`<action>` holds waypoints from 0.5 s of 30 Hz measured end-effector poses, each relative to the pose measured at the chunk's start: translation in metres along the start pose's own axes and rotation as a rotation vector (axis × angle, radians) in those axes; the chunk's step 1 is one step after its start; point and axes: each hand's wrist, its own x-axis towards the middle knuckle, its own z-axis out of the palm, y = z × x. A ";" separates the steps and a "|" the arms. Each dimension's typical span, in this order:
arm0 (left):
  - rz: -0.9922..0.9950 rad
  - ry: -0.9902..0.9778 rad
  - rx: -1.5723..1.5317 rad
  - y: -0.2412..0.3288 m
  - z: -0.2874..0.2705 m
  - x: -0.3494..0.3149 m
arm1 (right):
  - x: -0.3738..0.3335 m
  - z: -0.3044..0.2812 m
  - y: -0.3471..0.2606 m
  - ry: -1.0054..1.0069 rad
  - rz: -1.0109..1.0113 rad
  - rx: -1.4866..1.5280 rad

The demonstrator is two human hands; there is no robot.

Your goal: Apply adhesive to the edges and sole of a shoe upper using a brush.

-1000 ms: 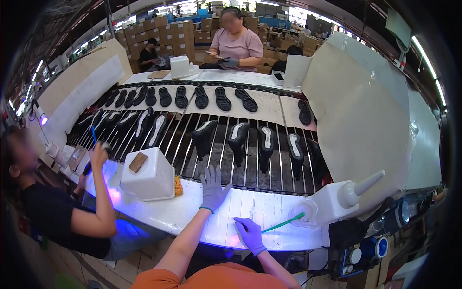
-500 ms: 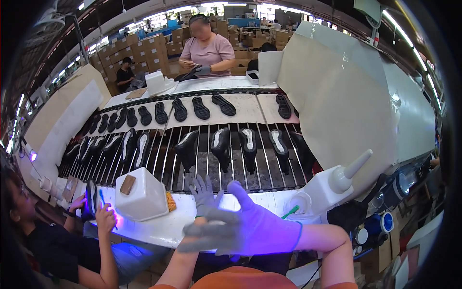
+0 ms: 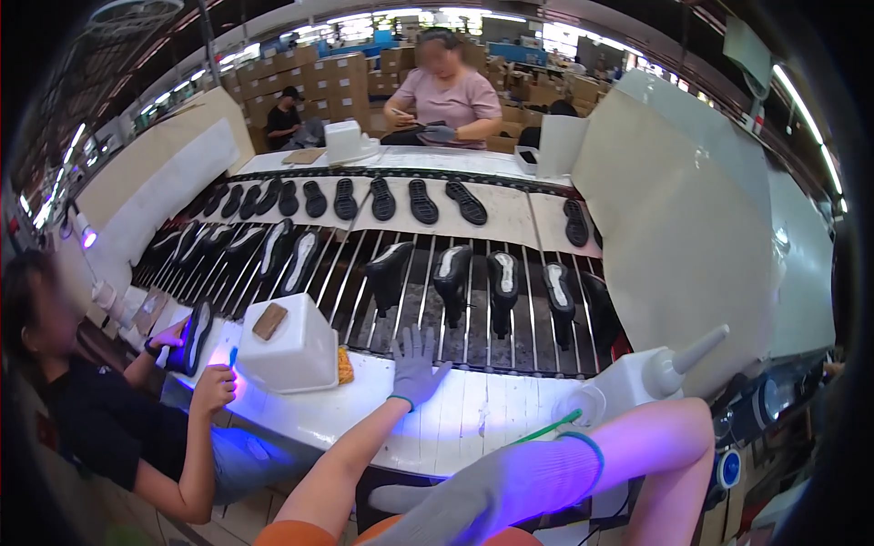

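Observation:
My left hand, in a grey glove, lies at the conveyor's near edge with its fingers spread. Nothing is in it. My right hand, gloved too and lit purple, is low in front of my body. Its thumb stands out from the hand and the other fingers run toward the lower edge, partly cut off and blurred; no held thing shows. A green stick slants behind the right wrist, by a white bottle with a long spout. On the metal bars ahead lie black shoe uppers, bottoms up, with whitish centres.
Black soles line the far shelf. A white box with a brown block on it stands left on the white ledge. A co-worker at left holds a shoe; another person works across the conveyor. A beige panel rises at right.
My right hand has dropped toward my body, away from in front of the left. The left hand, fingers spread, is now uncovered over the ledge. The view has shifted, so the scene sits further right.

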 end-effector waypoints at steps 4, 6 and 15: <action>0.032 0.008 -0.013 0.008 -0.004 0.003 | 0.020 0.017 -0.002 0.077 -0.142 0.097; 0.040 0.021 -0.005 0.010 -0.004 0.002 | 0.029 0.023 -0.004 0.112 -0.204 0.140; -0.003 -0.054 0.042 0.006 -0.002 -0.003 | 0.049 0.030 -0.005 0.203 -0.360 0.224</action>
